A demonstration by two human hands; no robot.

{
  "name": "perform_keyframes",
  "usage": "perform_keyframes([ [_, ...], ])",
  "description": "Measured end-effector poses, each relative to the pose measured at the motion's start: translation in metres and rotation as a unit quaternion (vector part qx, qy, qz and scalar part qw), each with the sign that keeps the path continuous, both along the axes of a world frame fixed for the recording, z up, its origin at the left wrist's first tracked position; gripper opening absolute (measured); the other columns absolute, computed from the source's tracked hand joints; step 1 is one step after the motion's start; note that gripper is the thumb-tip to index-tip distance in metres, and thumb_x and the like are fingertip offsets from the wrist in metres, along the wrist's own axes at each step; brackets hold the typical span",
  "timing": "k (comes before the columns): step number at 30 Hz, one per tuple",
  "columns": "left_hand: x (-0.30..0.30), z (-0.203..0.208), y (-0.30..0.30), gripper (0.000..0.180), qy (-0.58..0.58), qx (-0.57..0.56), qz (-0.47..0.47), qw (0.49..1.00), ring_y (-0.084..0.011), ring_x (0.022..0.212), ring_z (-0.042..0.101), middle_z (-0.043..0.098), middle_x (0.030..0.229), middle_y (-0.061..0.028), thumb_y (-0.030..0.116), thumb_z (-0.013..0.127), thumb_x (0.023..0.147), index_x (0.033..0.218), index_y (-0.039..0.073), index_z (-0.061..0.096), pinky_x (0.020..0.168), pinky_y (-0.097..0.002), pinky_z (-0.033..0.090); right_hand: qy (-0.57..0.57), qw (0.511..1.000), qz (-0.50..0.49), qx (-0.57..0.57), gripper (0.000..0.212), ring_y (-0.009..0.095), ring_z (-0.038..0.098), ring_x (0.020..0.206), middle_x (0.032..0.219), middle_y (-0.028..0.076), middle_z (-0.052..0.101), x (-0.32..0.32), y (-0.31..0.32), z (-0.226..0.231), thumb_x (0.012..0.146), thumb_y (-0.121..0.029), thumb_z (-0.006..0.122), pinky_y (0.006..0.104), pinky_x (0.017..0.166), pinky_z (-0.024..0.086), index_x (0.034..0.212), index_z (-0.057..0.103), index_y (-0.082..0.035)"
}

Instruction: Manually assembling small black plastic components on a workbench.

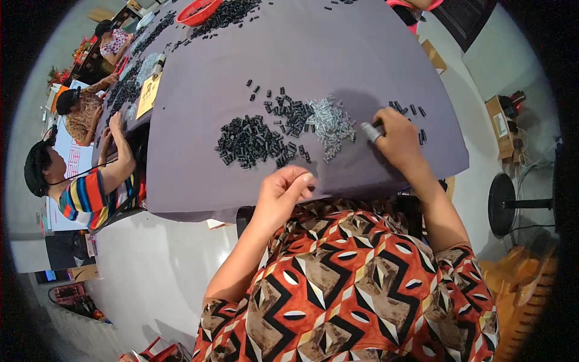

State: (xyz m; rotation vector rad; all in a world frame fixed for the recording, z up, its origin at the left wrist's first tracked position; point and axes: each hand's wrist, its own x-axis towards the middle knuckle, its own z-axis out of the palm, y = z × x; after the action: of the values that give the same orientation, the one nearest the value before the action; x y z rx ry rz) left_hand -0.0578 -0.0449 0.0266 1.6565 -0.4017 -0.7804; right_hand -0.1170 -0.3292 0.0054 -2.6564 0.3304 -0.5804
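Observation:
My left hand [286,188] is closed in a pinch at the near edge of the table; a dark bit shows by its fingertips, too small to name. Over the right part of the table, my right hand [395,137] has its fingers curled. A pale grey cylindrical piece [371,131] sticks out at its fingertips; whether it is held or wrapped round a finger I cannot tell. Between the hands lies a heap of small clear plastic pieces [330,125]. It touches a pile of short black cylindrical parts [294,116], with a larger black pile [248,142] left of it.
Several loose black parts [414,110] lie right of my right hand. A red basket [199,12] stands at the far side amid more black parts. Along the left edge are a yellow card [148,96] and a seated person in a striped shirt [90,193], with others beyond.

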Motion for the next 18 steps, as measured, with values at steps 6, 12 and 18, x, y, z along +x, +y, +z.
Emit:
perform_keyframes([
  [6,0.03,0.009,-0.02,0.023,-0.448,0.106,-0.042,0.887,-0.028,0.085,0.06,0.06,0.093,-0.0106,-0.001,0.064,0.082,0.105,0.004,0.064,0.072,-0.0358,0.05,-0.031,0.998,-0.036,0.033,0.032,0.033,0.062,0.093,0.098,0.01,0.059,-0.007,-0.011,0.004,0.081,-0.019,0.071,0.0434,0.077,0.049,0.108,0.059,-0.007],
  [12,0.039,-0.001,-0.023,0.023,-0.552,0.174,-0.113,0.808,-0.0326,0.092,0.059,0.058,0.095,-0.0109,-0.001,0.066,0.078,0.1,0.005,0.063,0.077,-0.0404,0.05,-0.085,0.99,0.097,0.056,0.023,0.032,0.064,0.088,0.098,0.009,0.059,-0.017,0.026,0.014,0.081,-0.016,0.069,0.0403,0.073,0.052,0.102,0.063,-0.009],
  [18,0.041,0.0,-0.024,0.021,-0.546,0.165,-0.107,0.814,-0.0321,0.092,0.059,0.057,0.096,-0.0105,0.003,0.066,0.078,0.099,0.006,0.064,0.074,-0.0431,0.052,-0.05,0.965,0.235,0.109,0.019,0.03,0.062,0.085,0.093,0.009,0.058,-0.011,0.07,0.009,0.076,-0.009,0.068,0.0401,0.071,0.052,0.095,0.063,-0.007],
])
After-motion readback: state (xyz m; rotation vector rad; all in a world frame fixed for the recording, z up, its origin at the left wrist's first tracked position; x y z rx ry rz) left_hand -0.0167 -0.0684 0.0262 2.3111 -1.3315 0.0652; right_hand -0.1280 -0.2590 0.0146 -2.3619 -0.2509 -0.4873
